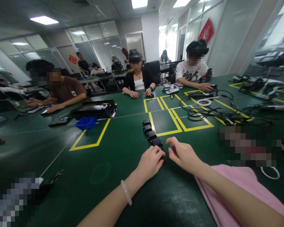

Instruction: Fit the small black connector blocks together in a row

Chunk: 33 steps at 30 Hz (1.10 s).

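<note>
My left hand (151,161), with a pale bracelet (126,192) on its wrist, rests low over the green table. Its fingers curl around a small black part (163,159), mostly covered by them. Just to the right hovers my right hand (186,155), its thumb and bent index finger apart. A tiny dark spot shows between those fingers, too small to make out. Beyond my left fingertips, several small black blocks (151,135) stand in a slanting row, the nearest one almost touching that hand.
Yellow tape rectangles (169,133) mark the green table (123,142). A blue bin (85,123) and a black tray (94,108) sit left. Tangled black cables (198,113) lie right. Pink cloth (234,179) is under my right forearm. Other people sit across the table.
</note>
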Tool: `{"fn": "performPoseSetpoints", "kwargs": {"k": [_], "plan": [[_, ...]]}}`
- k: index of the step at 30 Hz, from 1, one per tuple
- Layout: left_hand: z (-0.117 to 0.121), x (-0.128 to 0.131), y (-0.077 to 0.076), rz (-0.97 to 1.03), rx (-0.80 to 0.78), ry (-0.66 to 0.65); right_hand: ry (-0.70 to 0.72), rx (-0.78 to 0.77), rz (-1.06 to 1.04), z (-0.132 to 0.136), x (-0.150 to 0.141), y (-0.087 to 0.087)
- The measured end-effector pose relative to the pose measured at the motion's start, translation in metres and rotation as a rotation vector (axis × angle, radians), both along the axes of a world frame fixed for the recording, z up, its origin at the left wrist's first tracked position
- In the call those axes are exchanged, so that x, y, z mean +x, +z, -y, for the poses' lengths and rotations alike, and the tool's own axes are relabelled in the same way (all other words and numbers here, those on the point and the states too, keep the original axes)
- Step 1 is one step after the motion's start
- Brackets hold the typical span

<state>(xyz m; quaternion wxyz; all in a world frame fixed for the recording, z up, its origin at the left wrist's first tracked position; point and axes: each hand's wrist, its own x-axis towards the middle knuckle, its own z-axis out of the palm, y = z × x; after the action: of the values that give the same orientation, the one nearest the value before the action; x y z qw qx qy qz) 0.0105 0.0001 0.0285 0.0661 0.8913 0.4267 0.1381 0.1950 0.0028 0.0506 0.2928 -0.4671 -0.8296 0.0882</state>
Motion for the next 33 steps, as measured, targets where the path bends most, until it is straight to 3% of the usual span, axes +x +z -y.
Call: {"fn": "performPoseSetpoints", "kwargs": {"k": [7, 19, 26, 33], "plan": [[-0.005, 0.009, 0.007, -0.176, 0.026, 0.004, 0.055, 0.022, 0.003, 0.000, 0.001, 0.002], [-0.017, 0.014, 0.008, -0.254, 0.028, -0.088, 0.054, 0.039, -0.013, 0.000, 0.001, 0.001], [-0.016, 0.023, 0.018, -0.312, 0.021, -0.077, 0.074, 0.051, -0.003, 0.000, 0.002, 0.001], [-0.015, 0.029, 0.015, -0.362, 0.008, -0.068, 0.077, 0.080, -0.018, -0.001, 0.002, 0.000]]}}
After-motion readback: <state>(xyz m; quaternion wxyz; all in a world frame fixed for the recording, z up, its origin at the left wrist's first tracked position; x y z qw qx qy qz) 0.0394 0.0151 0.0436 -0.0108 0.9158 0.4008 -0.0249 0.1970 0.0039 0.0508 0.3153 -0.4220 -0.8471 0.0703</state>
